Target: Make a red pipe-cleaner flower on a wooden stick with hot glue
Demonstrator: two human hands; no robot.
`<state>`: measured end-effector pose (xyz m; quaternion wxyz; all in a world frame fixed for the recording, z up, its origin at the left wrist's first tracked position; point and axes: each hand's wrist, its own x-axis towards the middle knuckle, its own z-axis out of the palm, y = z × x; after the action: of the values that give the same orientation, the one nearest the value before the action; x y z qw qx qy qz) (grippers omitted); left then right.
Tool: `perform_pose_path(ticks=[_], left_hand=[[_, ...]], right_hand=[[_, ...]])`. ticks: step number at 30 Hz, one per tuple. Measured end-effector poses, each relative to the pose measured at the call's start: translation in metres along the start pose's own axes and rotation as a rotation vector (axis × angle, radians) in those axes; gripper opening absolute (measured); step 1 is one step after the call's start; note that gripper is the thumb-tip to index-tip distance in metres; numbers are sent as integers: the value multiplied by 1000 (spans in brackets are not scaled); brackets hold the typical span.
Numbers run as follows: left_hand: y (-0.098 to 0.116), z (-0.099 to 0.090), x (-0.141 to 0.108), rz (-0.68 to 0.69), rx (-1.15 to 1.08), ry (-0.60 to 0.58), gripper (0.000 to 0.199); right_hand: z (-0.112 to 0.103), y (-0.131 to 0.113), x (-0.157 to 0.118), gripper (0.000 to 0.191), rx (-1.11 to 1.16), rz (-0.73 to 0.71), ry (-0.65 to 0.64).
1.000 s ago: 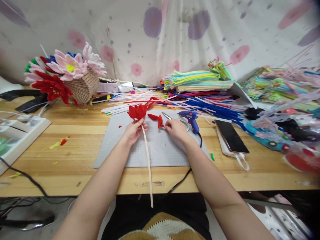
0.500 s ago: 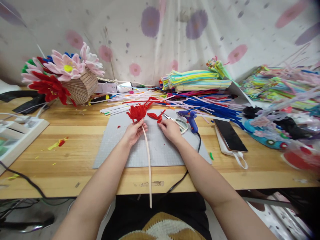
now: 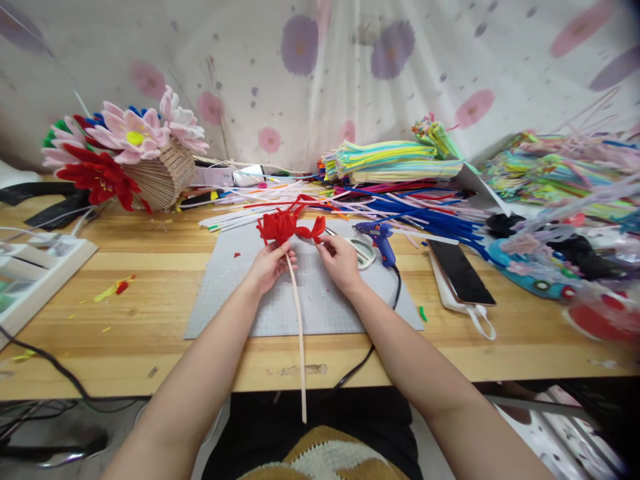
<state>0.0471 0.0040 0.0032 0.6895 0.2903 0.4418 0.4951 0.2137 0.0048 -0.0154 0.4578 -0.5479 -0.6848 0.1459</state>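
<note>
Over the counter [image 3: 165, 280], left fingers [image 3: 280, 251] are grasping a stemmed red flower [image 3: 278, 227]; right fingers [image 3: 327, 255] are pinching red petals [image 3: 319, 229].

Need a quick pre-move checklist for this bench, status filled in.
1. Stem gripped: ok, left hand pinches it just below the red flower.
2. Red petal piece held: ok, at the fingertips of the right hand.
3. Petal piece apart from flower: cannot tell, they meet in this view.
4. Glue gun away from hands: ok, lying to the right of the right hand. Hot or not: cannot tell.
5. Cord free of arms: not ok, it passes beneath the right forearm.
6. Mat free of scraps: not ok, a red scrap lies on it.
</note>
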Motion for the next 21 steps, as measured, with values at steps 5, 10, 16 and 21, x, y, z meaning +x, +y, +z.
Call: perform_pose_path(ticks=[5,10,16,21], left_hand=[[-1,-1,0,34,-7,-24,14],[-1,0,1,30,-11,-5,15],[-2,0,1,8,-11,-37,15],[-2,1,-1,-11,-42,-72,18]], right_hand=[[-2,-2,0,23,35,63,187],[0,-2,0,16,57,78,-12],[8,-8,-6,18,117,63,-54],[6,-14,-8,18,109,4,108]])
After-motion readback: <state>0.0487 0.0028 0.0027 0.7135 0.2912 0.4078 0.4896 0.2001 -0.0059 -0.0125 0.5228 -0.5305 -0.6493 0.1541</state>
